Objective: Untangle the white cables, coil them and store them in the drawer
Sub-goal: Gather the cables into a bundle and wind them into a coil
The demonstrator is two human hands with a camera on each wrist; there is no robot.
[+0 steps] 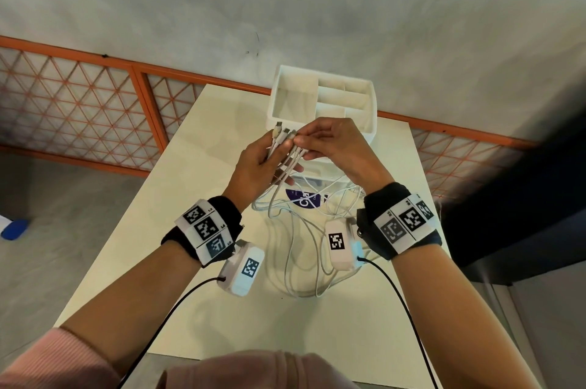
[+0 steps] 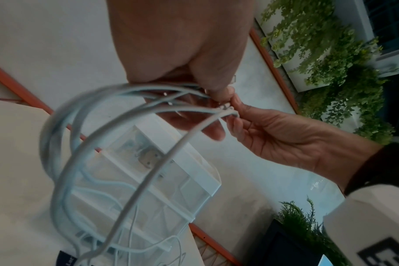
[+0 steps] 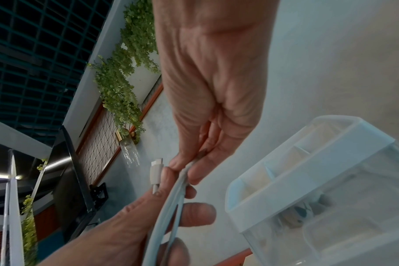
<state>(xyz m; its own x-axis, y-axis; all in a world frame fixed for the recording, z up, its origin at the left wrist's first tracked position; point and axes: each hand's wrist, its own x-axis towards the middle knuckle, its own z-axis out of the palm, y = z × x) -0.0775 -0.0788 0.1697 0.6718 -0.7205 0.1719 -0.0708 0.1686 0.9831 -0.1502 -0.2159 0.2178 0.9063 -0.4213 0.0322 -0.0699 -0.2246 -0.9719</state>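
Head view, nearest first: pink sleeves (image 1: pixel 47 360) at the bottom edge, then both forearms with black wristbands carrying printed markers; between the wrists the white cables (image 1: pixel 298 249) hang in loose tangled loops down to the surface (image 1: pixel 177 198), the lowest loops lying on it on the near side of the drawer unit (image 1: pixel 323 103); above those loops the left hand (image 1: pixel 253 163) has its fingers curled round a bundle of the cables just below their plugs, several connector ends (image 1: pixel 283 132) fanning upward out of the grip; the right hand (image 1: pixel 333 144) meets it from the other side, its fingers pinching one strand beside the plugs, the two hands touching; behind the hands stands the drawer unit, white, with open compartments on top and a translucent drawer (image 2: pixel 148 181) low in front, part of the cables trailing in front of it; beyond the unit an orange-framed lattice panel (image 1: pixel 79 103) and a grey wall (image 1: pixel 285 2).
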